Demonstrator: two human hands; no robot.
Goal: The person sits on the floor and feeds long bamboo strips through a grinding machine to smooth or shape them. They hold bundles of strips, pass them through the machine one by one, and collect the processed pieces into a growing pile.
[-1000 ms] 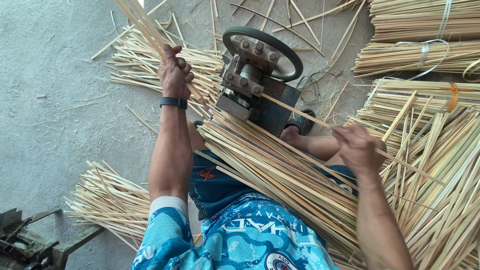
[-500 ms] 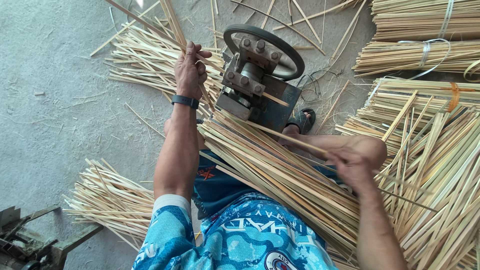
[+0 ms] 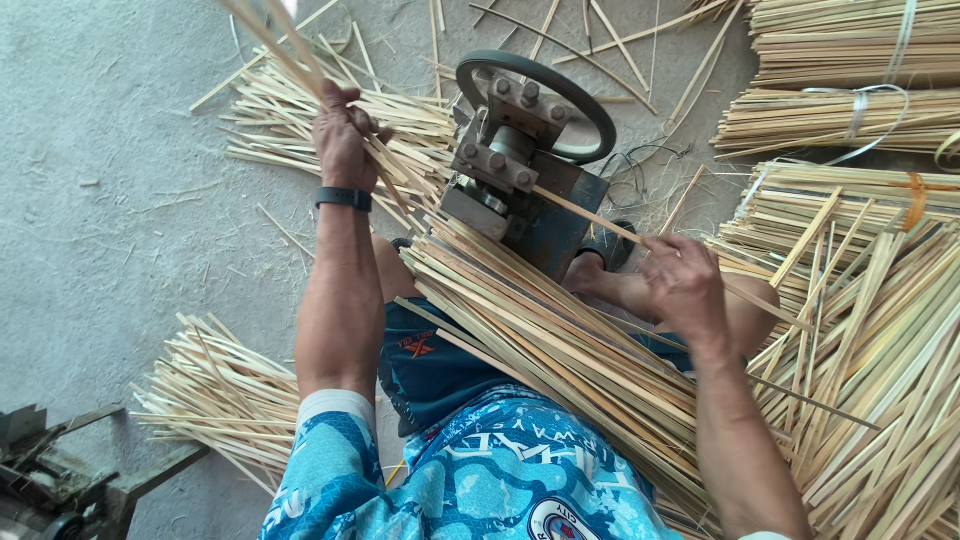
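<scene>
Floor: you sit on a grey concrete floor (image 3: pixel 110 180), with pale bamboo strips scattered over it.
Tied bundles: strapped bundles of strips (image 3: pixel 840 60) lie stacked at upper right, where they lay a second ago.
Loose heap: a big heap of strips (image 3: pixel 880 340) fans out by your right arm, unchanged.
Lap sheaf: a long sheaf of strips (image 3: pixel 540 330) lies slantwise over your lap, its upper end against the machine.
Left pile: a smaller fan of strips (image 3: pixel 215 390) rests on the floor beside your left elbow; another flat pile (image 3: pixel 290 110) lies beyond your left hand.
Machine: the small metal splitting machine (image 3: pixel 520 185) with its dark ring-shaped wheel stands between your knees, in the same place as before.
Left hand: your left hand (image 3: pixel 345 135) is closed round a few strips (image 3: pixel 275 45) that run up and out of the top edge; half a second ago the fist was in much the same spot, gripping likewise.
Right hand: your right hand (image 3: pixel 685 285) has risen off the heap and come nearer the machine; its fingers pinch a single strip.
Fed strip: that single strip (image 3: pixel 590 212) slants from your right fingers to the machine's side, touching the housing; earlier it lay lower, across the sheaf.
Wrist: a black band (image 3: pixel 343 198) sits on your left wrist.
</scene>
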